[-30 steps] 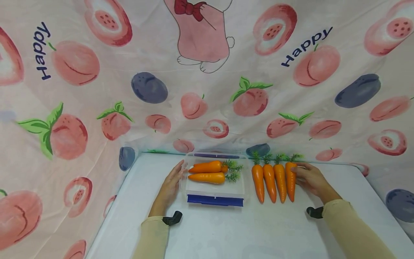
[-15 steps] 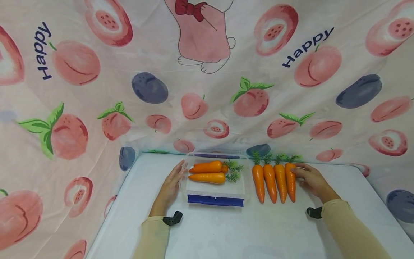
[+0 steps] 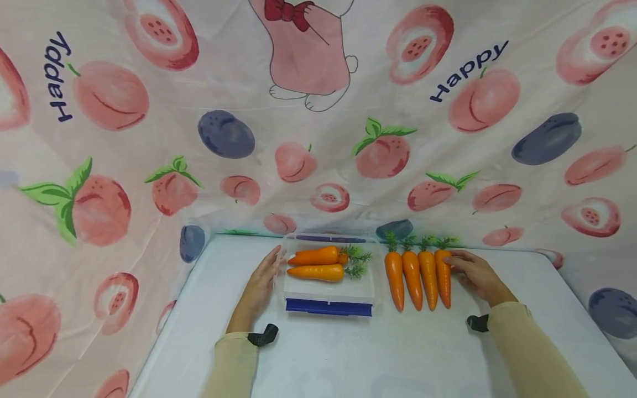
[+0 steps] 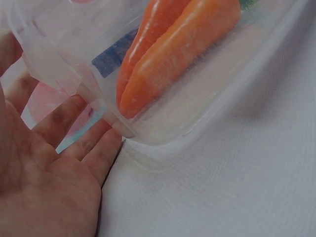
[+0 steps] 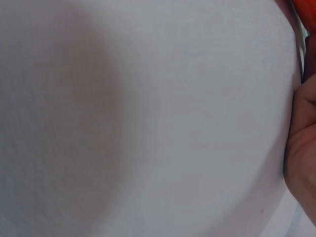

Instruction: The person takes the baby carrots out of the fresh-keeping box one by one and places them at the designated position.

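Observation:
A clear plastic box [image 3: 325,290] with blue latches stands on the white table, holding orange carrots [image 3: 316,272] with green leafy tops. Two lie side by side in it, and the end of another orange piece shows behind them. Straight fingers of my left hand [image 3: 259,284] rest against the box's left wall; the left wrist view shows the fingertips at its lower corner. To the right of the box, several carrots [image 3: 412,279] stand in a row, leaves away from me. My right hand [image 3: 478,273] touches the upper right side of the rightmost carrot [image 3: 444,279] with its fingertips.
The white table [image 3: 393,354] stretches in front of the box and the row. A pale cloth [image 3: 328,132] printed with peaches hangs right behind the table's back edge. Each wrist carries a small black camera [image 3: 264,335].
The top of the rightmost carrot has shifted slightly left towards the row, with my right fingertips against it. My left hand and the box have stayed put. The head view has moved a little.

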`<state>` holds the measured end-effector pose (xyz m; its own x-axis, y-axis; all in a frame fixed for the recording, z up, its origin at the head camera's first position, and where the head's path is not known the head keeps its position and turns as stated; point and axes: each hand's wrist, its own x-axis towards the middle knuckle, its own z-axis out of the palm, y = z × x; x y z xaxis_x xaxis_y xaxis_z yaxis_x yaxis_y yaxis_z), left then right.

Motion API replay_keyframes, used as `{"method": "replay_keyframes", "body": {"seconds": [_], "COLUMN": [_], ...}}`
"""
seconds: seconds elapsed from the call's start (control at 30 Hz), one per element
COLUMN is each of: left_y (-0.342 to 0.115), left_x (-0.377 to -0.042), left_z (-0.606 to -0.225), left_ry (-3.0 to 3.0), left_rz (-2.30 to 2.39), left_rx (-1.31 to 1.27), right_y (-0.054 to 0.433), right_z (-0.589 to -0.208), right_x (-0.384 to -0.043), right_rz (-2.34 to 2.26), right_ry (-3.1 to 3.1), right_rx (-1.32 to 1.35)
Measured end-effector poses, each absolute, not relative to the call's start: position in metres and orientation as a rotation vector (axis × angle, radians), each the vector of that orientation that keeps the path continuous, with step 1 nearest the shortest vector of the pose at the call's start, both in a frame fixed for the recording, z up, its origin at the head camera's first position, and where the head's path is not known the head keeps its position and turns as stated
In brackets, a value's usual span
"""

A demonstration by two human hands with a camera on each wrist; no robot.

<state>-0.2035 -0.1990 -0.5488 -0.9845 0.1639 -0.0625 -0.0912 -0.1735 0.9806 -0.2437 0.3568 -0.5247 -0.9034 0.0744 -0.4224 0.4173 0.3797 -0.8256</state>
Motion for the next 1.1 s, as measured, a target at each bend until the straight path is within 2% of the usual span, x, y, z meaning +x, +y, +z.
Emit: {"method": "replay_keyframes", "body": {"seconds": [1.1], "left_y": [-0.1997], "left_x": [-0.2038], "left_z": [-0.5476], "left_ry": [1.882], "left_rz": [2.29], "left_rx": [0.082], "right_y": [0.3563], "right_z": [-0.5259], "right_x": [-0.2402], "right_rz": [-1.55], "right_ry": [2.272], "right_rx": [0.409]}}
